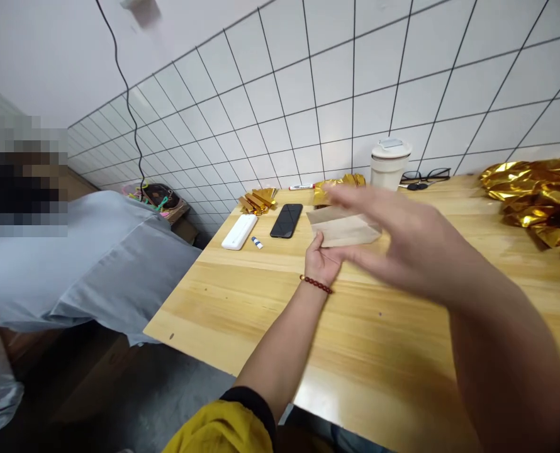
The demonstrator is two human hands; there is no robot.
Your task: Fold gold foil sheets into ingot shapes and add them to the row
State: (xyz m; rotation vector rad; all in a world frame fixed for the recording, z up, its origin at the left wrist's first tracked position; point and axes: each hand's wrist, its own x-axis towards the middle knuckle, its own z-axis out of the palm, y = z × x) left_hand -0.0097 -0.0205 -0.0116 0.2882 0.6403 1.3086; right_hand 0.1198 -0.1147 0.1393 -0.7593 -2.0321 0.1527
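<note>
Holding brown paper (pixel 341 229) above the table (pixel 233 308), left hand (pixel 326 263) beneath, right hand (pixel 414 245) raised.

Head view: left hand palm up, gripping the paper with its thumb over the near edge, fingers hidden underneath; red bead bracelet (pixel 316 284) at the wrist. Right hand blurred, open, fingers stretched out across the paper's right end; cannot tell whether it touches. Left of the paper, a black phone (pixel 286 221), then a white power bank (pixel 239 231). Behind, against the tiled wall (pixel 331 126), a lidded cup (pixel 387 171) with glasses (pixel 431 174) just beside it.
</note>
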